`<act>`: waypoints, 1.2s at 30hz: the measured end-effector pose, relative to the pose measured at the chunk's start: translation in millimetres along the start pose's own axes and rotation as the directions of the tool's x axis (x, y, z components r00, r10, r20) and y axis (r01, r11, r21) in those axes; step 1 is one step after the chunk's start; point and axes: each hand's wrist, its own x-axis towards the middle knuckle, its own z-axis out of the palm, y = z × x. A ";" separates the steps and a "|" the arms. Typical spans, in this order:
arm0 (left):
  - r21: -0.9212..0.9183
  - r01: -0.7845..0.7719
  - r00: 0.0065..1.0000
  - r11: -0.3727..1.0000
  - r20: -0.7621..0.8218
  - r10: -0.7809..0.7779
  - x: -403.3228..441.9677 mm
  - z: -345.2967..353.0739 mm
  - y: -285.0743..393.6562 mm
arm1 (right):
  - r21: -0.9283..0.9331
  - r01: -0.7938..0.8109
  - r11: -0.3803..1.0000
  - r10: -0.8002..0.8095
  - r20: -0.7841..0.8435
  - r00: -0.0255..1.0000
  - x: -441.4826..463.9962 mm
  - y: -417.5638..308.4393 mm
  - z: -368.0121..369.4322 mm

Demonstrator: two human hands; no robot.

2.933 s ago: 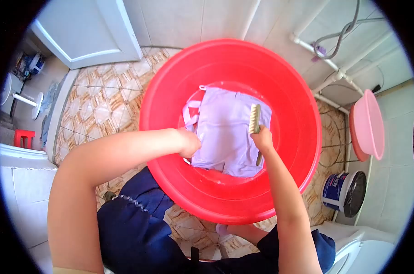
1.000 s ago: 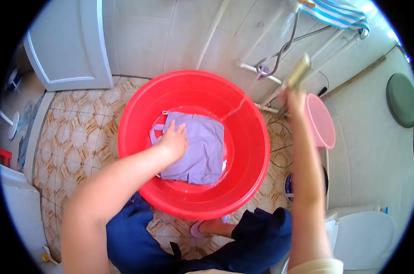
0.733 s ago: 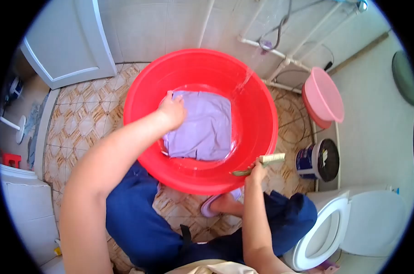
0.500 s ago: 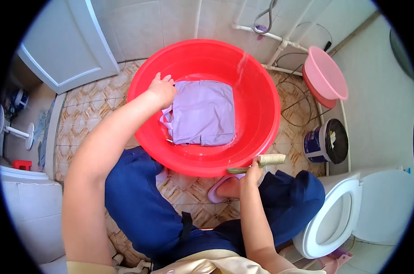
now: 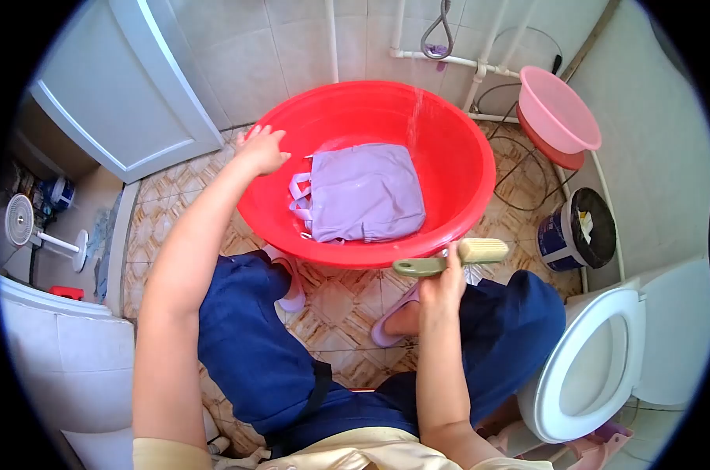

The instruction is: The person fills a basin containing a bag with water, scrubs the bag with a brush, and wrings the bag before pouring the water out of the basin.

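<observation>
Against patterned floor tiles (image 5: pixel 343 301), a red tub (image 5: pixel 458 184) contains a lilac strapped fabric item (image 5: pixel 366 196) lying flat, while the left hand (image 5: pixel 262 150), open and outspread, is positioned at the tub's left rim and the right hand (image 5: pixel 442 286) grips a green-handled brush (image 5: pixel 482 251) beside the near rim.

Lilac bag (image 5: pixel 366 192) laid flat in red tub (image 5: pixel 460 168); straps directed left. Stream of water (image 5: pixel 415 117) received at tub's far side. Left hand (image 5: pixel 263 151) held over tub's left rim, fingers spread, apart from bag; contact with rim cannot be confirmed. Brush (image 5: pixel 484 250) gripped by right hand (image 5: pixel 443 283) near tub's near rim, bristles turned up, handle pointed left. Pink basin (image 5: pixel 558 110) stacked on red basin (image 5: pixel 547 149), right of tub. Bucket (image 5: pixel 554 243) placed below basins. Toilet lid (image 5: pixel 676 337) raised.
</observation>
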 end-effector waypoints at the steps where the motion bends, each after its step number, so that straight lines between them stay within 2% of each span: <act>1: -0.089 0.099 0.995 0.991 0.031 -0.097 2.1 0.7 -9.5 | 0.038 0.019 0.999 -0.021 0.039 0.999 -3.6 -9.9 5.4; 2: -0.159 0.163 0.986 0.974 0.065 -0.154 11.8 7.8 -26.8 | 0.072 0.005 0.997 -0.007 0.023 1.000 -4.2 -16.9 5.6; 3: -0.146 0.155 0.987 0.977 0.065 -0.146 21.9 17.6 -45.1 | 0.144 0.054 0.988 -0.065 0.077 0.995 6.6 -18.2 -5.5; 5: -0.176 0.255 0.932 0.951 0.306 -0.194 44.3 43.0 -82.5 | 0.172 0.070 0.983 -0.075 0.024 0.997 -7.9 -33.4 11.8; 6: -0.289 0.266 0.912 0.920 0.383 -0.144 52.8 69.4 -105.2 | 0.199 0.063 0.978 -0.074 0.048 0.996 -6.8 -37.9 8.7; 7: -0.396 0.290 0.885 0.871 0.457 -0.088 40.2 73.7 -105.6 | 0.195 0.124 0.973 -0.135 0.040 0.990 -0.3 -39.8 3.5; 8: -0.390 0.292 0.881 0.873 0.464 -0.087 31.1 79.0 -102.2 | 0.232 0.106 0.967 -0.119 0.044 0.992 1.4 -43.4 0.4; 10: -0.307 0.586 0.698 0.750 0.662 -0.274 -15.3 37.8 -51.6 | 0.287 0.052 0.957 -0.080 0.086 0.993 -9.3 -54.7 5.4; 11: -0.308 0.588 0.695 0.748 0.665 -0.273 -12.8 50.7 -55.0 | 0.282 0.052 0.958 -0.079 0.085 0.993 -12.5 -57.2 8.5; 13: -0.438 0.703 0.612 0.560 0.774 -0.164 -3.6 84.3 -58.1 | 0.287 0.076 0.955 -0.095 0.053 0.994 -14.9 -61.1 10.4; 15: -0.454 0.732 0.611 0.508 0.767 -0.194 2.3 96.6 -58.1 | 0.271 0.088 0.959 -0.108 0.058 0.992 -6.2 -62.0 2.0; 17: -0.637 0.678 0.719 0.366 0.678 -0.150 8.9 107.7 -60.3 | 0.248 0.128 0.960 -0.140 0.031 0.990 -3.3 -65.0 0.2; 18: -0.635 0.683 0.715 0.362 0.683 -0.149 10.3 102.3 -59.5 | 0.207 0.157 0.966 -0.150 -0.050 0.987 1.8 -65.7 -2.5; 20: -0.708 0.679 0.731 0.194 0.677 -0.086 10.2 75.4 -55.8 | 0.171 0.183 0.968 -0.172 -0.074 0.982 4.0 -66.2 -2.6; 21: -0.707 0.682 0.728 0.188 0.681 -0.082 12.3 69.5 -54.8 | 0.142 0.209 0.967 -0.197 -0.094 0.976 4.7 -66.4 -1.3; 24: -0.702 0.623 0.769 0.345 0.630 -0.108 16.5 50.8 -48.7 | 0.113 0.219 0.969 -0.212 -0.068 0.975 -6.1 -68.3 10.3; 27: -0.715 0.565 0.803 0.412 0.591 -0.077 22.1 56.8 -44.8 | 0.077 0.244 0.967 -0.242 -0.038 0.970 -10.5 -67.8 9.0; 31: -0.809 0.496 0.861 0.315 0.505 -0.059 14.8 54.5 -30.4 | 0.035 0.278 0.960 -0.278 -0.008 0.961 -7.8 -63.6 4.0; 33: -0.802 0.457 0.860 0.385 0.509 0.039 15.7 43.3 -24.1 | 0.019 0.277 0.961 -0.277 -0.001 0.961 -4.0 -63.2 -0.1; 36: -0.845 0.442 0.885 0.303 0.466 0.009 19.3 45.5 -13.4 | 0.007 0.273 0.962 -0.273 0.045 0.961 -0.5 -64.7 -1.6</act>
